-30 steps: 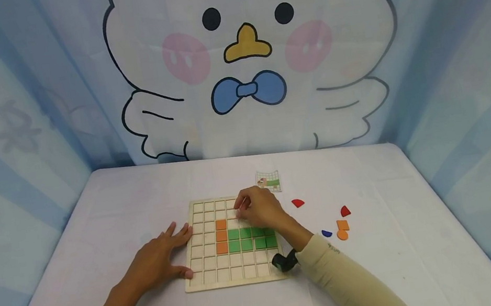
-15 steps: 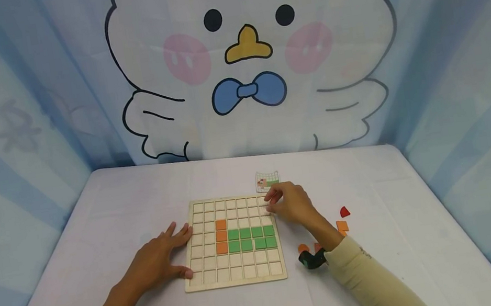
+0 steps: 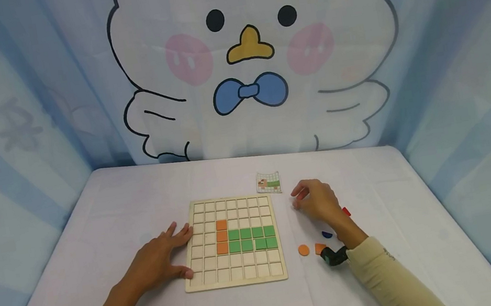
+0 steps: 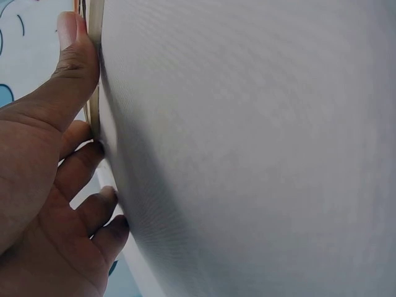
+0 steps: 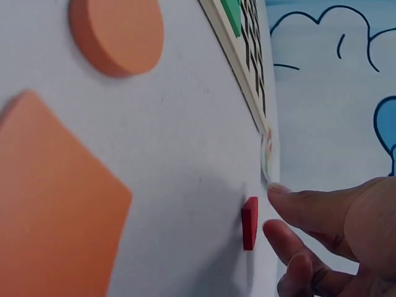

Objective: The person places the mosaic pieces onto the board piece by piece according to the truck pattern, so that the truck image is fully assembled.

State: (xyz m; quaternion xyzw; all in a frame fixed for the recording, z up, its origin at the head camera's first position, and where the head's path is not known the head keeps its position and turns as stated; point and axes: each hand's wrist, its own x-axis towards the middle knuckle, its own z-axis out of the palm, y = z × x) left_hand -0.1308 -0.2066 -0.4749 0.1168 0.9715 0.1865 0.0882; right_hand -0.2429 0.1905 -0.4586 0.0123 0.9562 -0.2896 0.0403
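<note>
The left hand (image 3: 158,257), fingers spread, touches the square pale-wood grid board (image 3: 249,258) at lower centre; the right hand (image 3: 315,200) is unclenched and empty. The right wrist view alone shows a flat red block (image 5: 249,224) near its fingertips.

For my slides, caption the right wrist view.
Right hand near a red piece, with an orange disc, orange tile and gridded board visible.

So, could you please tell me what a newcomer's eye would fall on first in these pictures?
Probably the large cartoon figure with a blue bow tie, on the backdrop behind the white-covered table. Next, likely the gridded board lying on it, its two rows of green tiles just right of a column of orange tiles. The left hand rests at the board's left edge.
</note>
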